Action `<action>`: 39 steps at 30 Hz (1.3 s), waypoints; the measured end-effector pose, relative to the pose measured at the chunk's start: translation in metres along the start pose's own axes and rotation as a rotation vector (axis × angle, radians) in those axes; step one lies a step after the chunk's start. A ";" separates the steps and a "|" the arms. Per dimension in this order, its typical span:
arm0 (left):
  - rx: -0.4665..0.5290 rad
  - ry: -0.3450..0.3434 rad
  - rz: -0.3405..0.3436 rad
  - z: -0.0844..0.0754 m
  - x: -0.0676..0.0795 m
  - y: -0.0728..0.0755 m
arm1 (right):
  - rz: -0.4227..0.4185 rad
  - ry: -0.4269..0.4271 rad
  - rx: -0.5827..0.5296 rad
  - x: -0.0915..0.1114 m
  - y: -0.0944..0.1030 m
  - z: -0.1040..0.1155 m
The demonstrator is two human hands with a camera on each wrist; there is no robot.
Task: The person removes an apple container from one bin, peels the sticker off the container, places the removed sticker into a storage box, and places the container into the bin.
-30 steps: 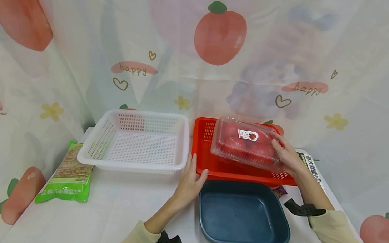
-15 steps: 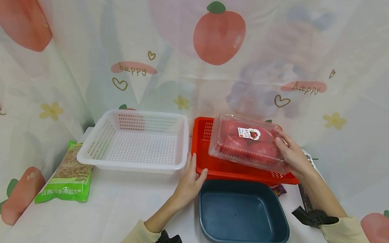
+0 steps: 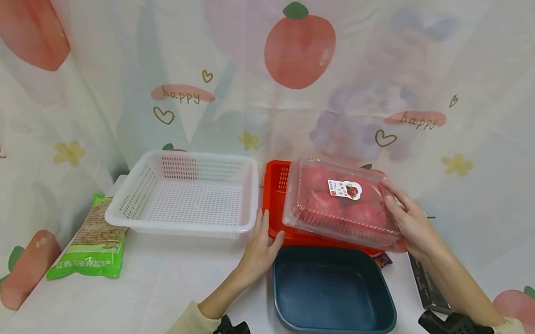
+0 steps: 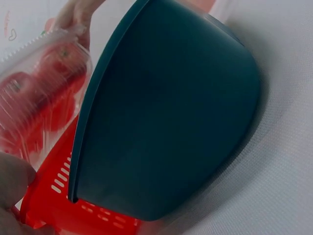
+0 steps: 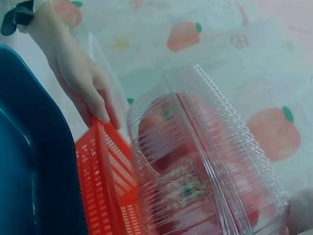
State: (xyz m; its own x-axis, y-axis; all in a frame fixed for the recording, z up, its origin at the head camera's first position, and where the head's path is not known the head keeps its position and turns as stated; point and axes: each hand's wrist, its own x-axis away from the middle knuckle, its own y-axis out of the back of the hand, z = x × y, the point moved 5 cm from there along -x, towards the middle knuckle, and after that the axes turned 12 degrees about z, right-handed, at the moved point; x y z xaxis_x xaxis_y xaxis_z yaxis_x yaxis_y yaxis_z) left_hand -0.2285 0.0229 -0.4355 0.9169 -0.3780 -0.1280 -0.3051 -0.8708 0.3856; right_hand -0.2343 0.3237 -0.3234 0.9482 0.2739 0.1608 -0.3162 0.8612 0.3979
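My right hand (image 3: 413, 226) grips the right end of a clear plastic clamshell box (image 3: 340, 227) with a white label. Round red fruits (image 4: 63, 56) show through its ribbed side in the left wrist view. The box is tilted above the red basket (image 3: 275, 204) and covers most of it. At the basket's front left corner my left hand (image 3: 261, 253) pinches the rim, with the thumb on the near side; the right wrist view shows this left hand (image 5: 80, 78) on the corner too. Only the fingertips of my right hand (image 5: 301, 210) enter that view.
A dark blue basin (image 3: 334, 292) stands in front of the red basket. To its left is a white basket (image 3: 195, 199), with a green and brown bag (image 3: 90, 239) beside it. A small purple packet (image 3: 382, 260) and a dark flat box (image 3: 429, 285) lie at the right.
My right hand has moved right and a little toward me, and the clamshell box has shifted with it, nearer the camera. The left hand has stayed on the basket corner.
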 end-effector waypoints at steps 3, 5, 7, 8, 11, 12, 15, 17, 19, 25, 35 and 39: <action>0.001 0.002 0.003 0.000 0.000 0.000 | -0.004 0.012 -0.005 0.006 -0.001 -0.001; 0.005 0.008 0.006 0.001 0.000 -0.001 | -0.003 0.018 -0.010 0.011 -0.003 -0.002; 0.008 0.011 0.010 0.001 0.000 -0.001 | 0.002 0.029 -0.009 0.015 -0.007 -0.003; 0.010 0.012 0.012 0.002 0.000 -0.001 | -0.001 0.032 0.001 0.018 -0.010 -0.004; -0.013 0.006 0.014 0.001 0.000 -0.001 | -0.010 0.026 0.016 0.026 -0.019 -0.006; -0.021 0.002 0.015 0.001 0.000 -0.001 | -0.014 0.018 0.028 0.029 -0.022 -0.007; -0.061 -0.007 0.012 -0.001 0.000 -0.001 | -0.024 -0.012 0.040 0.038 -0.029 -0.009; -0.071 -0.014 0.011 -0.002 0.001 0.000 | -0.021 -0.033 0.044 0.043 -0.032 -0.010; -0.075 -0.021 0.009 -0.002 0.002 0.000 | -0.013 -0.047 0.035 0.049 -0.034 -0.010; -0.054 -0.058 0.013 -0.001 0.005 0.001 | 0.006 -0.064 0.014 0.061 -0.040 -0.012; -0.053 -0.145 0.031 -0.001 0.009 0.001 | 0.034 -0.059 -0.019 0.073 -0.050 -0.022; -0.084 -0.169 0.028 -0.002 0.010 0.003 | 0.040 -0.049 -0.015 0.075 -0.054 -0.025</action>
State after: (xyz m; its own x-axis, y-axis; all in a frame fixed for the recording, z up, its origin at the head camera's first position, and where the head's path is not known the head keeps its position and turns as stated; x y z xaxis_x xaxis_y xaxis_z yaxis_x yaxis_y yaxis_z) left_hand -0.2196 0.0175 -0.4343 0.8503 -0.4548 -0.2649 -0.3005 -0.8327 0.4651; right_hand -0.1453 0.3086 -0.3549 0.9321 0.2870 0.2209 -0.3530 0.8564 0.3769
